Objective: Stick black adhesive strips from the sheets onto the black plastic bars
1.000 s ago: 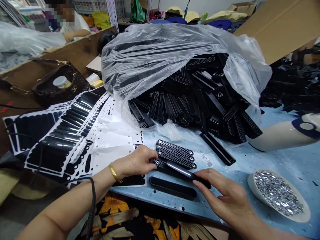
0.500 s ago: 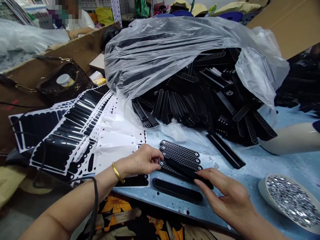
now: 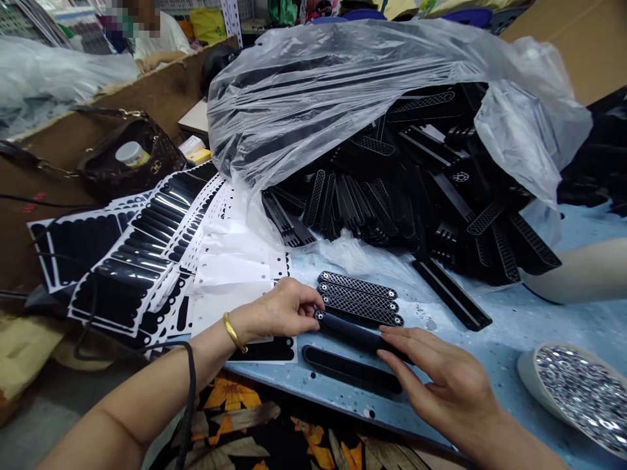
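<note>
A narrow black strip [image 3: 353,334] with rounded ends is between my two hands, over or on the lowest patterned piece. At its left end, beside a silver ring, my left hand [image 3: 289,308] pinches it between thumb and fingertips. My right hand [image 3: 443,375] grips the right end, which its fingers partly hide. Just behind lie several black pieces with a diamond pattern [image 3: 360,297], side by side, silver rings at their ends. Nearer the table edge rests a plain black tray-like piece [image 3: 351,371].
A clear plastic bag [image 3: 313,85] spills many black parts [image 3: 372,202] at the back. Sheets of black stickers [image 3: 127,281] are piled left, near a brown handbag [image 3: 132,153]. On the right stands a bowl [image 3: 529,375] of silver rings. A person [image 3: 164,39] is beyond the cardboard.
The black strip has turned and settled along the lowest patterned piece, where it lay slantwise over the pieces before. Both hands still hold its ends. The view has shifted slightly.
</note>
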`<state>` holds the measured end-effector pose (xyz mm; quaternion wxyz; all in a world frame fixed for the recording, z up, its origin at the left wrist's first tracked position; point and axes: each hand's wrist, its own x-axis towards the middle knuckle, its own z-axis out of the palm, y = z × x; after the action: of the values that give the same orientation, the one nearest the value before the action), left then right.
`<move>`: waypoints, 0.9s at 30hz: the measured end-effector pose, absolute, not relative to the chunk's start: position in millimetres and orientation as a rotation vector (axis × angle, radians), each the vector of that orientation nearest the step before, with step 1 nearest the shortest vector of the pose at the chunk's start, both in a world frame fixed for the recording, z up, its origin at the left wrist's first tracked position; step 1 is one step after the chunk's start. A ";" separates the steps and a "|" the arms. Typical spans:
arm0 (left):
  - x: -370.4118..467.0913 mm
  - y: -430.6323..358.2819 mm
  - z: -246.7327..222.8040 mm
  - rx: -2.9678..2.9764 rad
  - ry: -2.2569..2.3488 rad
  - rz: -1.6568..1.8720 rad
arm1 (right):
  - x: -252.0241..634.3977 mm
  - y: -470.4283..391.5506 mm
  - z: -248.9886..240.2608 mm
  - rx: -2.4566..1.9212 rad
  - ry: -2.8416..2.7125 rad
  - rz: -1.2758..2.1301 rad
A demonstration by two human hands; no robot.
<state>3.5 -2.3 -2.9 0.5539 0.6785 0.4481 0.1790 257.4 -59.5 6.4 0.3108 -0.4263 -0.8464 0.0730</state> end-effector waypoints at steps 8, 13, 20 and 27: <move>3.4 -2.6 1.0 1.643 1.034 0.426 | 252.1 -59.4 6.2 -1.151 -2.242 0.214; 3.3 -2.7 2.1 1.659 1.037 0.422 | 250.0 -58.3 6.6 -1.138 -2.266 0.207; 3.2 -3.2 1.1 1.662 1.037 0.423 | 247.3 -58.3 5.9 -1.118 -2.277 0.173; 3.8 -2.2 -0.7 1.667 1.042 0.421 | 247.4 -59.5 4.3 -1.129 -2.320 0.152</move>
<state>3.8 -2.2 -0.7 0.5357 0.7001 0.4377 0.1768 247.4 -59.5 4.3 0.2749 -0.4200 -0.8630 0.0565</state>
